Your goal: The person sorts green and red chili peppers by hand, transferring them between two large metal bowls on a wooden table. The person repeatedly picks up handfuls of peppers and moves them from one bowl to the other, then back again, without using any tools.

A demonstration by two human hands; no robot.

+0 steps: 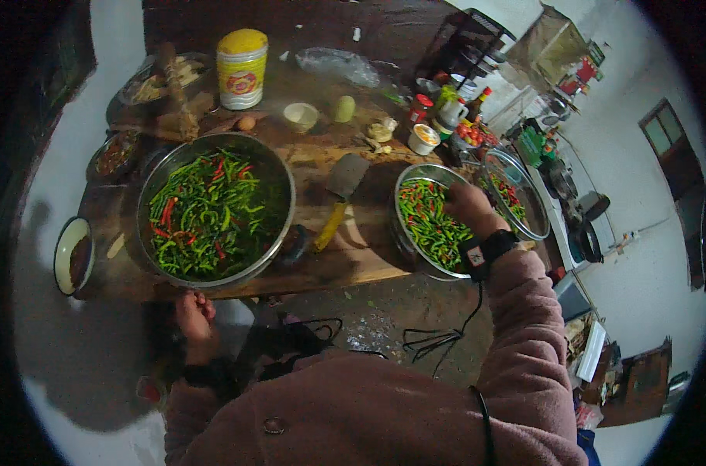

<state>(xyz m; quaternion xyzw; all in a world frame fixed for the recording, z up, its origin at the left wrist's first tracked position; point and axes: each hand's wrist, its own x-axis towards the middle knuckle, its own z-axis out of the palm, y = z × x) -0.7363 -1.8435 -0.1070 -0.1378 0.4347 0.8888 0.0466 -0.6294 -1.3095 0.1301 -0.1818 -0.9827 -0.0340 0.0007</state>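
My right hand (471, 205) reaches over the rim of a metal basin (400, 227) on the right. Green and red chili peppers (433, 227) fill this basin. The fingertips point down at the peppers, and whether they pinch any is hidden. My left hand (195, 313) is curled into a loose fist just below the table's front edge, with nothing visible in it. Right above it stands a larger metal basin (290, 227) holding long green peppers with some red ones (204, 215). Between the basins lies a cleaver (346, 177) with a yellow handle.
A glass lid (542, 204) leans beside the right basin, over more chilies (507, 195). Behind stand a yellow-lidded bucket (242, 70), a small bowl (300, 117), a white tub (424, 140) and several bottles (449, 116). An enamel basin (73, 256) is far left. A cable (440, 338) hangs below my right wrist.
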